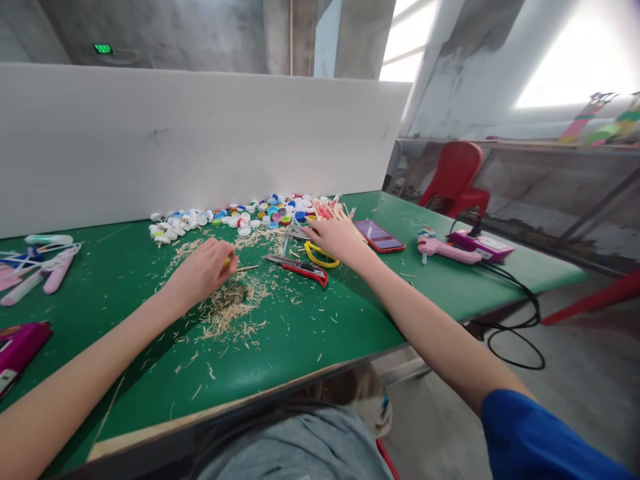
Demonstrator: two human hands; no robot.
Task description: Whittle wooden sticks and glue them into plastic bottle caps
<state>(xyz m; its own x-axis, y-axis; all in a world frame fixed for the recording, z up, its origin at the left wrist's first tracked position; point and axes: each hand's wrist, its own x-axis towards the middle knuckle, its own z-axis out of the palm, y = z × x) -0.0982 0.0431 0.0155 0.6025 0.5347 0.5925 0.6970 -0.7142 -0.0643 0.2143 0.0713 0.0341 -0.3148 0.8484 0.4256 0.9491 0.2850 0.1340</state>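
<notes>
My left hand is closed around a thin wooden stick and a small yellow piece, mostly covered by the fingers. The stick points right, above a pile of wood shavings. Farther right, the fingers of my right hand close over the blade end of yellow-handled scissors; its fingertips are partly hidden. A red utility knife lies on the green table between the hands. Behind my right hand is a bundle of sticks with a red-and-white wrapper.
Many coloured bottle caps lie along a white partition. At right are a phone, a pink glue gun and a purple device with black cables. Pink-and-white tools and a magenta device sit left.
</notes>
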